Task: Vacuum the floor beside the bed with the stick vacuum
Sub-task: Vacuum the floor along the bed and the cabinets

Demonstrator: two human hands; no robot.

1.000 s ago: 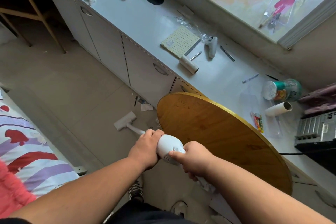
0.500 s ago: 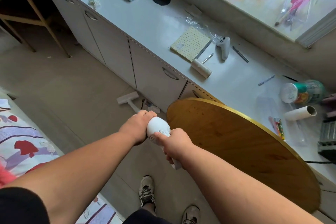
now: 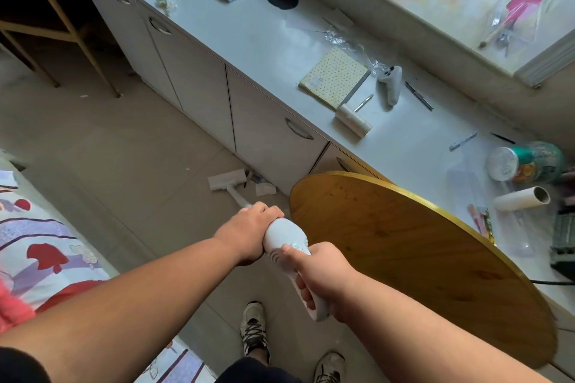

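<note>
A white stick vacuum (image 3: pixel 285 239) slants from my hands down to the tiled floor (image 3: pixel 130 146). Its flat head (image 3: pixel 226 179) rests against the foot of the grey cabinets, next to scraps of paper (image 3: pixel 265 189). My left hand (image 3: pixel 249 232) grips the front of the vacuum body. My right hand (image 3: pixel 320 270) is closed on the rear handle, thumb on top. The bed (image 3: pixel 40 246), with a purple and red patterned cover, lies at the lower left.
A round wooden tabletop (image 3: pixel 420 258) juts in at right, close to my right arm. Long grey cabinets (image 3: pixel 199 87) with a cluttered counter run diagonally. A wooden frame (image 3: pixel 71 25) stands at upper left. My shoes (image 3: pixel 253 329) are below.
The vacuum head has slid forward along the floor, from open tile up to the base of the cabinets. My arms have stretched out with it and both hands kept their grip.
</note>
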